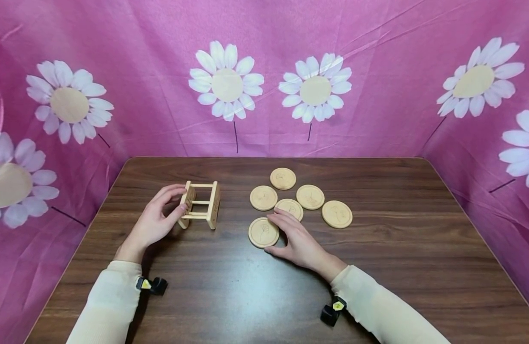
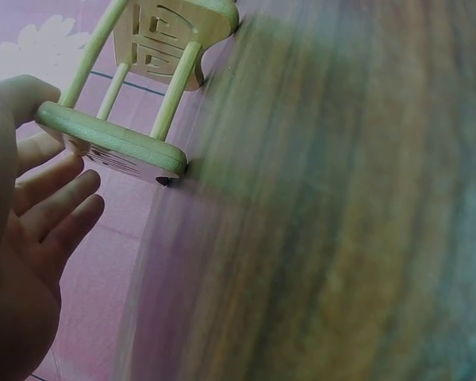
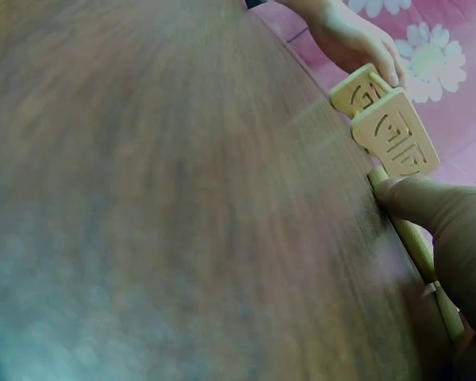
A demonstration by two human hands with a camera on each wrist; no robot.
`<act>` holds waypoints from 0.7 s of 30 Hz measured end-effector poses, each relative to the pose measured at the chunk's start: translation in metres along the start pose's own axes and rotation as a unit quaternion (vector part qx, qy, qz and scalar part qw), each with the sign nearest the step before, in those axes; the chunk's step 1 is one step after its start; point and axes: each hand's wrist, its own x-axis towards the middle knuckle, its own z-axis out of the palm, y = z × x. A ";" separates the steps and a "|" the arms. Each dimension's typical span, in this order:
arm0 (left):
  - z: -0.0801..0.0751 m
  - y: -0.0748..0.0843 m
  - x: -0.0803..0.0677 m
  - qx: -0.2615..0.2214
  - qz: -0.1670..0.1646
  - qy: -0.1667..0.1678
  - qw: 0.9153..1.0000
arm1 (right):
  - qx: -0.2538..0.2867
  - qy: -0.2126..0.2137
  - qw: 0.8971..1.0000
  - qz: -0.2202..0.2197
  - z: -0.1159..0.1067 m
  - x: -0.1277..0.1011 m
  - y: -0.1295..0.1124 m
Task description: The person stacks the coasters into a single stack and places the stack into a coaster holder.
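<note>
My left hand (image 1: 154,223) grips the left side panel of a small wooden coaster holder (image 1: 213,206), thumb on the near part and fingers behind. The holder stands on the table, its two cut-out panels joined by thin rods; the left wrist view shows the thumb over the edge of the panel (image 2: 111,135). To the right, my right hand (image 1: 302,244) holds the nearest round wooden coaster (image 1: 263,232) by its right side, thumb at the near edge and fingertips at the far edge. That coaster lies on the table with an engraved figure facing up.
Several more engraved coasters lie behind and to the right, among them one partly under my right fingers (image 1: 289,208), one at the back (image 1: 283,178) and one at the far right (image 1: 337,214). A pink flowered cloth (image 1: 269,134) hangs around the brown table (image 1: 397,267).
</note>
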 end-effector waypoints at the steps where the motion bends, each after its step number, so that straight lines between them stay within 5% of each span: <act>1: 0.000 0.000 0.000 0.000 0.000 0.000 1.000 | -0.001 -0.004 1.000 0.004 -0.002 0.001 -0.003; 21: -0.002 0.001 0.000 -0.017 0.001 -0.010 1.000 | -0.020 0.016 0.999 0.020 -0.008 0.003 -0.012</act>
